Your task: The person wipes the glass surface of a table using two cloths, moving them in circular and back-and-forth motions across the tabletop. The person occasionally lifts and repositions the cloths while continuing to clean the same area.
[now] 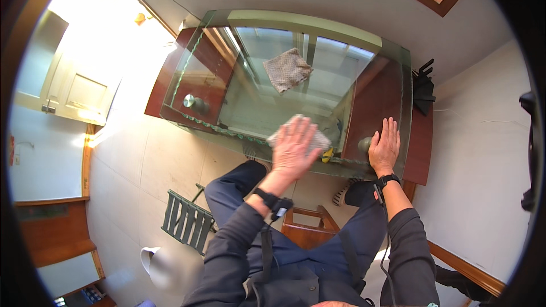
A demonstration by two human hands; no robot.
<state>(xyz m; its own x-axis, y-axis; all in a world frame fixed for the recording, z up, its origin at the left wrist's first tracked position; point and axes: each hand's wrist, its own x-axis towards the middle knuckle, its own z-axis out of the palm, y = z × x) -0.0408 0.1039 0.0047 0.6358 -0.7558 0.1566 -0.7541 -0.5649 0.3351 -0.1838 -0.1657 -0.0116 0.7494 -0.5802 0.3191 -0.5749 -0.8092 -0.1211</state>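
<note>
My left hand (294,149) lies flat, palm down, on a folded pale cloth (320,140) near the front edge of the glass tabletop (256,113). The cloth shows beyond the fingers and on both sides of the palm; the rest is under the hand. To the right, my right hand (385,147) rests flat on the glass with nothing in it, its fingers extended and close together. Beside its thumb is a round support (364,144). Farther back, a second, beige textured cloth (288,70) lies spread on the glass, apart from both hands.
Dark red panels (377,106) stand below the glass, whose front edge is wavy. A round metal support (189,100) is at left. A small yellow object (327,154) shows near the front edge. A slatted folding stool (187,221), a wooden stool (294,234) and a blurred white mug (172,268) are nearer me.
</note>
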